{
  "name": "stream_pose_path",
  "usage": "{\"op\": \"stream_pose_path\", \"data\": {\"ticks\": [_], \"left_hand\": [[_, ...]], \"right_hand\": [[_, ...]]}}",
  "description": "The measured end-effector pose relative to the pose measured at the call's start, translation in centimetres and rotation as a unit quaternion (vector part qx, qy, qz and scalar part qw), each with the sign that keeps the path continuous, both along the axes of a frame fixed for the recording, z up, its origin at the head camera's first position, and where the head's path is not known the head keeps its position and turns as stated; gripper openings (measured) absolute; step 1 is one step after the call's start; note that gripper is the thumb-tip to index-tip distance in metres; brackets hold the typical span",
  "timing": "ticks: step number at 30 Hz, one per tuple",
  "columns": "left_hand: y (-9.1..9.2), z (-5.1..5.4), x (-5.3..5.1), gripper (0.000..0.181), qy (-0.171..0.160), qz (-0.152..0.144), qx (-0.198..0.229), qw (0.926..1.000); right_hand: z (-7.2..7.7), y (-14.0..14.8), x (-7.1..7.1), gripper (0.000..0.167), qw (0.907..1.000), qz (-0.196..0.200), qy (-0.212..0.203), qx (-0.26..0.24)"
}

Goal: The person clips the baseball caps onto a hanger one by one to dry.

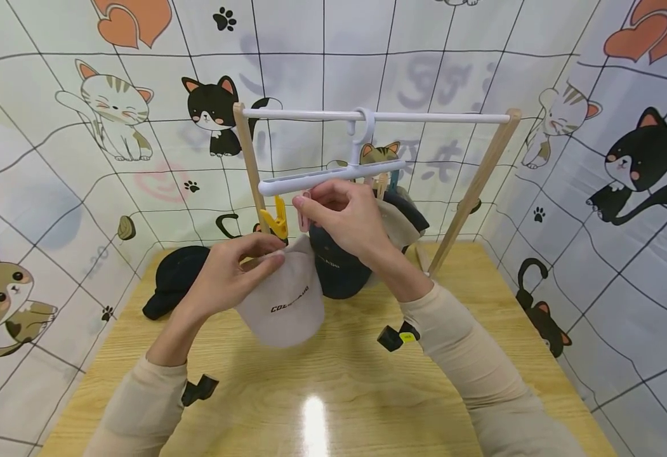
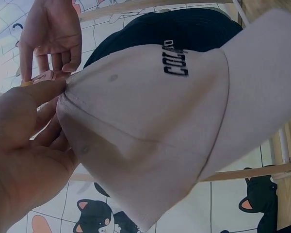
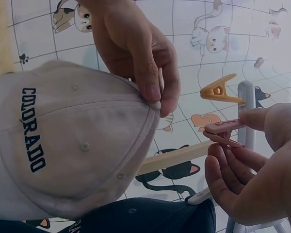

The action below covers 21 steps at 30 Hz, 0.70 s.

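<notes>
My left hand (image 1: pixel 233 270) pinches the crown of a pale baseball cap (image 3: pixel 87 136) lettered COLORADO, which hangs brim down below the fingers. Between the thumb and fingers of my right hand (image 1: pixel 349 216) is a pink clothespin (image 3: pixel 225 131). A yellow clothespin (image 3: pixel 220 91) hangs at the left end of the white hanger (image 1: pixel 310 181), just above the left hand. The hanger hooks over the white rail (image 1: pixel 436 117). Right beside the pale cap, a dark cap (image 1: pixel 339 266) hangs beneath the hanger, partly behind my right hand.
Behind the right hand hang more caps, one of them beige and dark (image 1: pixel 404 216), near a blue clothespin (image 1: pixel 393 179). A black cap (image 1: pixel 179 276) lies on the wooden table (image 1: pixel 264 406) at the left. Wooden posts (image 1: pixel 473 193) hold up the rail.
</notes>
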<state>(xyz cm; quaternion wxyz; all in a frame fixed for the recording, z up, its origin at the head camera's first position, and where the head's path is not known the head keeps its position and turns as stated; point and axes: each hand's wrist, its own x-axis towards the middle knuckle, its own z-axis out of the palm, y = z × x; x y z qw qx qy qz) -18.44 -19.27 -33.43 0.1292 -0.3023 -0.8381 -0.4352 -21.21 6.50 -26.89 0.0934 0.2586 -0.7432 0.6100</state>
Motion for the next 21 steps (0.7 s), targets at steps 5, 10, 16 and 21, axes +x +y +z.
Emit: {"op": "stream_pose_path", "data": {"ticks": [5,10,16,21], "left_hand": [[-0.4,0.4,-0.3,0.018,-0.055,-0.026,0.035,0.9976],[-0.8,0.8,-0.4,0.019,-0.051,-0.036,0.025,0.9977],[-1.3,1.0,-0.3,0.019,-0.065,-0.087,0.065,0.992],[-1.6,1.0,-0.3,0.017,-0.085,-0.112,0.082,0.9867]], "right_hand": [[0.0,0.0,-0.1,0.02,1.0,-0.002,0.001,0.001],[0.0,0.0,-0.2,0.02,1.0,-0.004,0.003,0.005],[0.0,0.1,-0.2,0.02,1.0,-0.003,0.002,0.005],[0.1,0.0,-0.2,0.02,0.9999,-0.007,0.001,0.009]]}}
